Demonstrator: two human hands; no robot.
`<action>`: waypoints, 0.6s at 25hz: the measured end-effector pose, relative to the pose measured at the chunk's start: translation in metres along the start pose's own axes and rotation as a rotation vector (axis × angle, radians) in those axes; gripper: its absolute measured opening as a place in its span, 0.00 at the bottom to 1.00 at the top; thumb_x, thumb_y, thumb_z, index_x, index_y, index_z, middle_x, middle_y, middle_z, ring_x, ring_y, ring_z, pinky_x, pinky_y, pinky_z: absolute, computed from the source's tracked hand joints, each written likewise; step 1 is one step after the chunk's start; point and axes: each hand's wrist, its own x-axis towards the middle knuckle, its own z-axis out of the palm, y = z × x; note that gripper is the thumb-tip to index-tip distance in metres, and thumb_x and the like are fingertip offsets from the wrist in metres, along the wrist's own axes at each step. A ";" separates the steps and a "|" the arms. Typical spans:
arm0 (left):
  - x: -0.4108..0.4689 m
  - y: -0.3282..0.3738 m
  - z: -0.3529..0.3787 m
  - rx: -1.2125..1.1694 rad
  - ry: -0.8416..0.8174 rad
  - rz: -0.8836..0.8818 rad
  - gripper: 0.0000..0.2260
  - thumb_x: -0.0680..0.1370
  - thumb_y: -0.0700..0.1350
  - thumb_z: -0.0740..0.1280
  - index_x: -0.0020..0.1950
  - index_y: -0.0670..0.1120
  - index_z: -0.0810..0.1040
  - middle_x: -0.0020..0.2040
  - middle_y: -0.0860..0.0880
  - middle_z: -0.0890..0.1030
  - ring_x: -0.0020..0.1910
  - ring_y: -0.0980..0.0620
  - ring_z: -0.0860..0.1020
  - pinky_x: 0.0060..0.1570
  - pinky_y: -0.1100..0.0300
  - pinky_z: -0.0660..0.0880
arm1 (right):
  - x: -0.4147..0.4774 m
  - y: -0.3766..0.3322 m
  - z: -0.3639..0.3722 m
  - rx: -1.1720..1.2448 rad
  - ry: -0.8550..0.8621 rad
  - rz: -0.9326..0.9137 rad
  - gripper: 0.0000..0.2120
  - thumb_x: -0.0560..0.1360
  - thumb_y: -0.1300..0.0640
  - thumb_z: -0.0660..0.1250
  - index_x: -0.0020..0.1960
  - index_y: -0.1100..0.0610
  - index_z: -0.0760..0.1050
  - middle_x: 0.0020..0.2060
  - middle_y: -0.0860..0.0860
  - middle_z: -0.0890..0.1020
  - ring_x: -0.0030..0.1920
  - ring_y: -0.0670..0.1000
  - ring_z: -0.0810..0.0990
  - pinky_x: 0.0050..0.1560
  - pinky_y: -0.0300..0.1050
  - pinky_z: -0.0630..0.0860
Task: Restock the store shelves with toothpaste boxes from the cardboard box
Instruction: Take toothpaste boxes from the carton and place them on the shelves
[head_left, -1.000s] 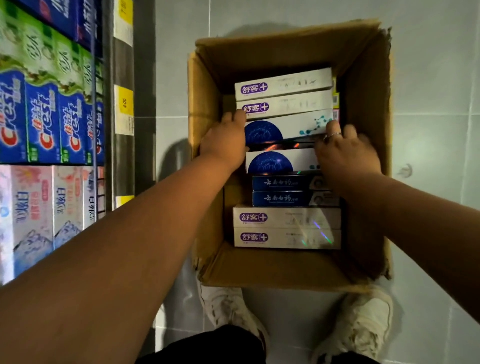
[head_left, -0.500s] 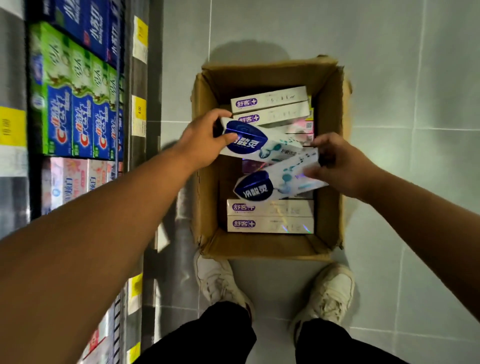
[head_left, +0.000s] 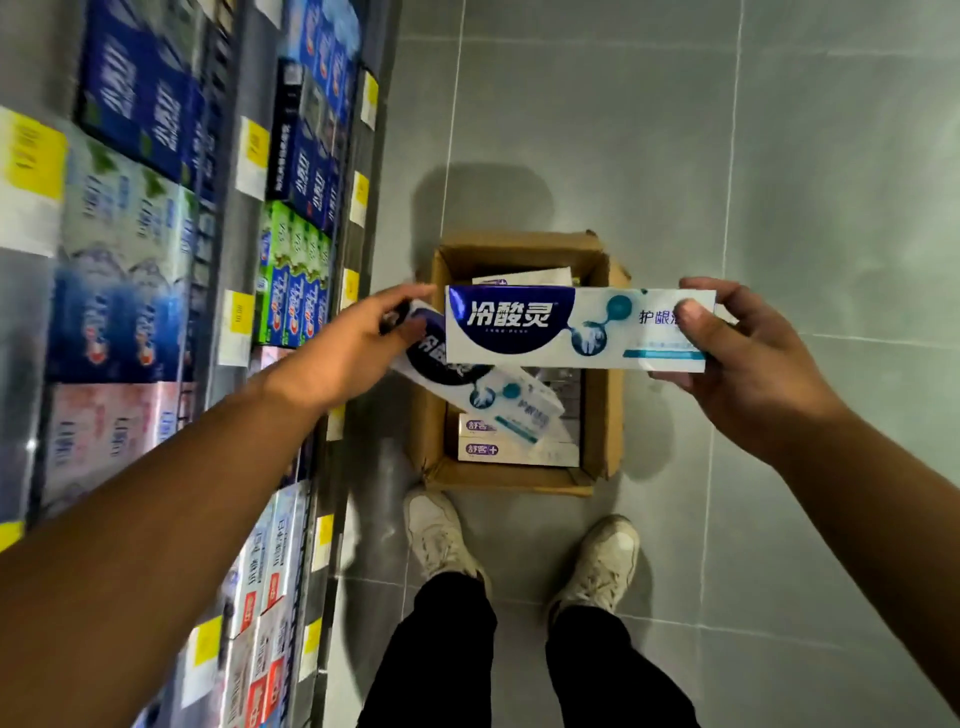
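Head view: at mid-frame the right hand (head_left: 748, 358) pinches the right end of a white-and-blue toothpaste box (head_left: 561, 327), thumb on its printed face and the other fingers (head_left: 670, 376) curled under. The box is held level, above the open cardboard box (head_left: 602, 415). Just left of it, the left hand (head_left: 358, 343) grips the dark end of a second toothpaste box (head_left: 483, 395) of the same design. This one slopes down to the right, partly behind the first, and is clear of the carton. More packs (head_left: 483, 449) lie flat in the carton's near end.

Both boxes look ready to go to the shelves (head_left: 228, 208) along the left of the frame. To do this well, I would turn each box so its printed face looks outward and match it to a row of the same brand. No matching row or gap is plain here, as the shelf is blurred. An end-pinch on a long, light box lets it swing, so a firmer hold nearer the middle would help when sliding it in.

The carton sits on a grey tiled floor (head_left: 779, 156) in the aisle, just ahead of the person's pale shoes (head_left: 441, 535). Yellow price tags (head_left: 239, 322) line the shelf edges. The light is dim.
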 end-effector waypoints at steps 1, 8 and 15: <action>-0.023 0.020 -0.008 -0.032 -0.017 0.008 0.15 0.81 0.42 0.61 0.66 0.57 0.72 0.59 0.52 0.80 0.60 0.56 0.77 0.60 0.59 0.75 | -0.013 -0.024 0.009 0.032 -0.005 -0.025 0.25 0.61 0.51 0.73 0.56 0.54 0.73 0.43 0.56 0.84 0.46 0.55 0.85 0.46 0.49 0.83; -0.175 0.153 -0.052 -0.271 0.009 0.104 0.24 0.72 0.55 0.71 0.65 0.60 0.68 0.61 0.46 0.78 0.60 0.52 0.78 0.54 0.63 0.75 | -0.096 -0.164 0.075 0.103 -0.131 -0.104 0.28 0.57 0.52 0.78 0.56 0.53 0.75 0.42 0.56 0.84 0.45 0.55 0.84 0.42 0.47 0.81; -0.301 0.251 -0.088 -0.341 0.315 0.296 0.21 0.76 0.41 0.63 0.64 0.60 0.65 0.56 0.52 0.78 0.52 0.64 0.79 0.47 0.70 0.74 | -0.185 -0.279 0.156 0.033 -0.252 -0.213 0.14 0.74 0.58 0.66 0.60 0.55 0.73 0.44 0.54 0.84 0.47 0.53 0.85 0.43 0.46 0.82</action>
